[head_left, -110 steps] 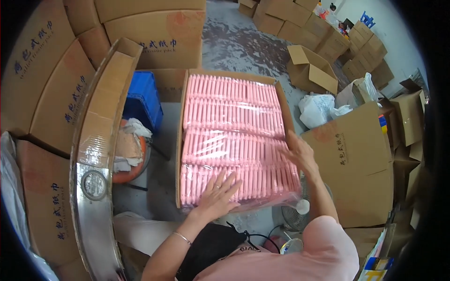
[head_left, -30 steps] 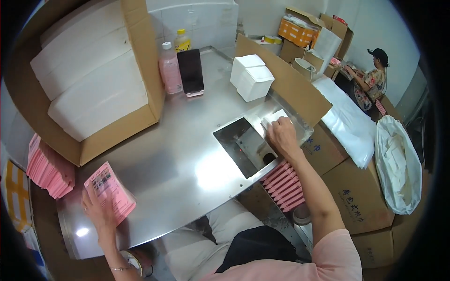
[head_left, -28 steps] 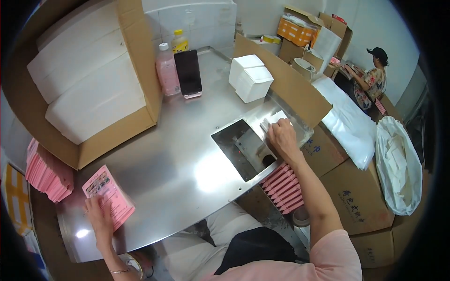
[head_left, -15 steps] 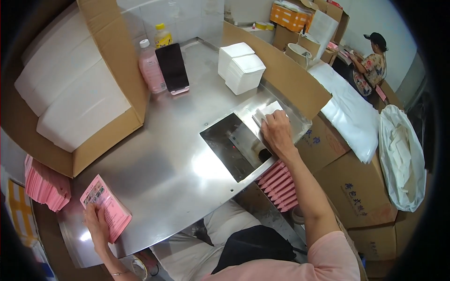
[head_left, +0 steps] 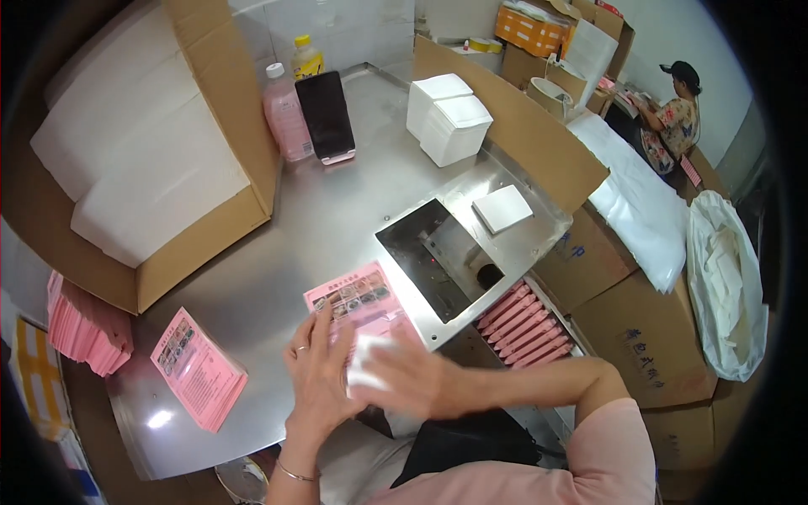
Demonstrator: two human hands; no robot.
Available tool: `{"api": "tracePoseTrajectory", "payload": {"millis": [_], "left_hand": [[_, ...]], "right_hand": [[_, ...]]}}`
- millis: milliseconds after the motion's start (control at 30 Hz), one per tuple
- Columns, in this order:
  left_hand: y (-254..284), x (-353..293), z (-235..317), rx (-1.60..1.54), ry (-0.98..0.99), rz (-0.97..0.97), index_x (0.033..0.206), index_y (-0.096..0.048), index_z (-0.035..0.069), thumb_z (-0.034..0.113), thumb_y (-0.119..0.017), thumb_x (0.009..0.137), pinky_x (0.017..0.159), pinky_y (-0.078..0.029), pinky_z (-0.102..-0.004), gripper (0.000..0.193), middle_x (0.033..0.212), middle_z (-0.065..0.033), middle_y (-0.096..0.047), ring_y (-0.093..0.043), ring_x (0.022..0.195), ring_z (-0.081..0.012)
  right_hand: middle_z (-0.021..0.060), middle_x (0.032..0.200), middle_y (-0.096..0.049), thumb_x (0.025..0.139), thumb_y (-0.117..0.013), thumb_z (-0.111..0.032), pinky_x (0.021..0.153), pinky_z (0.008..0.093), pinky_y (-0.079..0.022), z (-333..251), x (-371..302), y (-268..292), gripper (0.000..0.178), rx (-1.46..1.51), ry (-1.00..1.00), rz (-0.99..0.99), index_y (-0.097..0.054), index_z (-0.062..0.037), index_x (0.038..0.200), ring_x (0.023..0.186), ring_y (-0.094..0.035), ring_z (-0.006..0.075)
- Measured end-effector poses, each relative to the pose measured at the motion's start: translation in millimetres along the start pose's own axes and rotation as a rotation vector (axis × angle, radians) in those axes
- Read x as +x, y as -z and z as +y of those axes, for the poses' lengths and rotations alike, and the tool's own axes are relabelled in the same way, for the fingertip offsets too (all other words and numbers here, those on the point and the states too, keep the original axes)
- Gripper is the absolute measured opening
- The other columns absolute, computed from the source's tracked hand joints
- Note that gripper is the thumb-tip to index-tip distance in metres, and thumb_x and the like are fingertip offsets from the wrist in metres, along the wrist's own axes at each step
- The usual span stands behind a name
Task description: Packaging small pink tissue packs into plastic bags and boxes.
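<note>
My left hand (head_left: 318, 362) holds a pink printed paper packet (head_left: 362, 288) near the table's front edge, its fingers lying along the packet's face. Close beside it, my right hand (head_left: 421, 379), smeared by motion, grips a folded white paper napkin (head_left: 367, 364) against the packet's lower part. How far the napkin overlaps or enters the packet cannot be made out. To the left lies a stack of the same pink packets (head_left: 200, 370). A small pile of white napkins (head_left: 502, 209) rests on the metal beyond the rectangular opening (head_left: 438, 261).
A taller napkin stack (head_left: 459, 130) stands at the back, near a phone (head_left: 326, 118) on a stand and two bottles. An open carton (head_left: 202, 252) is at left, more pink packets (head_left: 84, 328) below it. Filled pink packets (head_left: 526, 324) sit below the right edge. A co-worker (head_left: 673, 118) sits far right.
My left hand has moved right from the pink stack with a packet. My right hand has come from the small napkin pile toward it, carrying a white napkin. The view has shifted slightly.
</note>
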State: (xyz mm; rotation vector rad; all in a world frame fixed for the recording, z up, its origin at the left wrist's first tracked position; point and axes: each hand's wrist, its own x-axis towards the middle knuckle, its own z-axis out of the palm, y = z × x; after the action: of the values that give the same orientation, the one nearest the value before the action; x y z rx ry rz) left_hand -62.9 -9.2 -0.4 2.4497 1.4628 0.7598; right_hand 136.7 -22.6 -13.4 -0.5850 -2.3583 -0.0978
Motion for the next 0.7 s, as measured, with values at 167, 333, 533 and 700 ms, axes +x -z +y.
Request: {"api": "tracePoseTrajectory", "payload": {"millis": [167,333,533,700], "left_hand": [[-30.3,25.8,26.1,0.087,0.104,0.194,0.136,-0.050,0.004,0.038,-0.078,0.066,0.105,-0.026,-0.0636,0.082,0.147,-0.0276,-0.041,-0.035,0.136,-0.0469],[-6.5,6.9,12.6,0.330,0.098,0.072,0.129,-0.058,0.006,0.044,-0.074,0.074,0.098,-0.033,-0.0518,0.070,0.145,-0.0219,-0.043,-0.038,0.132,-0.0452],[-11.4,19.7,17.6,0.390,0.238,0.116,0.121,-0.060,0.010,0.042,-0.070,0.081,0.090,-0.035,-0.0485,0.052,0.128,-0.0186,-0.050,-0.046,0.103,-0.0373],[-1.1,16.1,11.0,0.438,0.144,0.172,0.114,-0.059,0.007,0.042,-0.069,0.083,0.088,-0.038,-0.0499,0.048,0.119,-0.0170,-0.052,-0.046,0.102,-0.0353]], "right_hand": [[0.0125,0.103,-0.064,0.079,-0.062,-0.014,0.094,0.0546,-0.050,55.2,60.1,-29.2,0.028,-0.231,-0.238,-0.261,-0.064,-0.0060,0.105,0.104,-0.062,0.0311],[0.0147,0.095,-0.062,0.077,-0.065,-0.011,0.092,0.0467,-0.047,77.7,14.7,8.5,0.031,-0.116,-0.368,-0.020,-0.062,-0.0014,0.106,0.094,-0.060,0.0328],[0.0125,0.089,-0.061,0.079,-0.071,-0.013,0.074,0.0426,-0.049,152.2,-52.9,55.9,0.029,-0.680,-0.741,0.005,-0.065,-0.0022,0.106,0.085,-0.059,0.0327],[0.0109,0.087,-0.060,0.080,-0.067,-0.009,0.074,0.0412,-0.048,168.6,-56.1,55.9,0.015,-0.384,-0.815,0.207,-0.072,-0.0059,0.094,0.085,-0.058,0.0295]]}}
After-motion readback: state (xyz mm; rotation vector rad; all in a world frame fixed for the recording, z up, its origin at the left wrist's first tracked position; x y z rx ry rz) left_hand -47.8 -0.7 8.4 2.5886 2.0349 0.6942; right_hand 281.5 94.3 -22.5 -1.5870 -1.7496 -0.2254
